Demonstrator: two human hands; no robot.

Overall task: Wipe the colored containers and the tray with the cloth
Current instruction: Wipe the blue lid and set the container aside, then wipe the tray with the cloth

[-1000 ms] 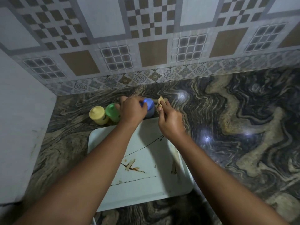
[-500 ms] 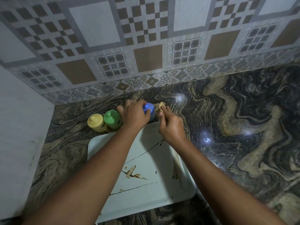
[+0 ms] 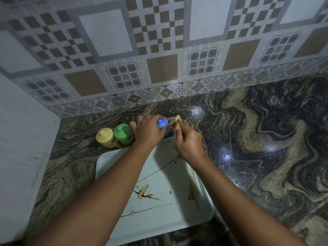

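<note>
three containers in a row behind the tray, both hands busy on the blue one.
the left hand [image 3: 148, 129] curls round the blue container [image 3: 163, 124], which is just right of the green container [image 3: 123, 134] and the yellow container [image 3: 106, 137] on the marble counter [image 3: 266, 139]. the right hand [image 3: 189, 139] pinches a tan cloth [image 3: 177, 119] at the blue one's right side. the white tray [image 3: 113, 157], streaked with brown stains, lies under both forearms. since a second ago the grips and cloth have barely shifted; the whole scene only sits a little lower in view.
</note>
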